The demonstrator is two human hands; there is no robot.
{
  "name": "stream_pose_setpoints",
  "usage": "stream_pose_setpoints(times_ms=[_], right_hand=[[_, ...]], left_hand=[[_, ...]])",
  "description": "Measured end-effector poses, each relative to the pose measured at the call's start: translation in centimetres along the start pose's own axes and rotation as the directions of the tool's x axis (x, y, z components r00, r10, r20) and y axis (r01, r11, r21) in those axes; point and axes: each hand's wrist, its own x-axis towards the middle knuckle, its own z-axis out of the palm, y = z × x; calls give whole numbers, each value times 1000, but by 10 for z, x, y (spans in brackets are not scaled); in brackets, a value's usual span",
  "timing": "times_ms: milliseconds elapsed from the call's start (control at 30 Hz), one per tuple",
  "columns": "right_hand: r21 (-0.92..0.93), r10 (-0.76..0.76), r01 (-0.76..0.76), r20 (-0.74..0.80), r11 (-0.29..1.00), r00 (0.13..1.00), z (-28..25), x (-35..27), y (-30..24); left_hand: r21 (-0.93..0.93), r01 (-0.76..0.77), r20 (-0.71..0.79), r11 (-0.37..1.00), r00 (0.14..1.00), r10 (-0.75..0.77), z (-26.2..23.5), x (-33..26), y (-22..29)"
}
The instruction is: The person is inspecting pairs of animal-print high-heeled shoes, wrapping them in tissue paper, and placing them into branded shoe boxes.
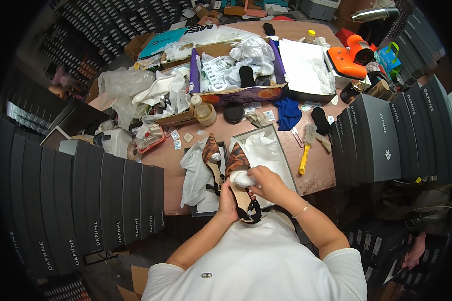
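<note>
L hand [227,201] grasps a tiger-print slingback pump [237,161] along its left side, midway btw toe & heel; R hand [267,183] has fingers & thumb on a white tissue wad [242,178] at the shoe's opening. Can't tell if wad's going in or coming out. Pump's over the near edge of the bench [314,184], toe pointing to the far edge, black strap [251,213] nearest the body. Matching pump [210,146] lies just left, w/ a wad at its opening too

To do it well, I'd say: steady the shoe w/ L hand, keep pressure off the strap, work the wad gently along the toe line, don't force the topline. Keep R wrist clear of the open shoebox [288,161] just right, nr same edge, & its tissue sheet [261,148]
</note>
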Motion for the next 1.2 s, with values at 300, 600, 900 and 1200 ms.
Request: stream_pose_setpoints(times_ms=[300, 600, 900, 1200], right_hand=[[-63, 25, -44, -279, 997, 960, 12, 7, 8], [837, 207, -94, -23, 539, 978, -9, -12, 23], [880, 77, -444, 438, 167, 896, -28, -82, -26], [424, 140, -71, -134, 903, 981, -87, -57, -65]], left_hand=[[217, 75, -4, 973, 997, -76, -1, 0, -17], [386, -433, 298, 815, 894, 334, 40, 20, 42], [333, -792, 451, 512, 611, 651, 48, 39, 63], [-55, 162, 68, 985, 985, -158, -1, 51, -30]])
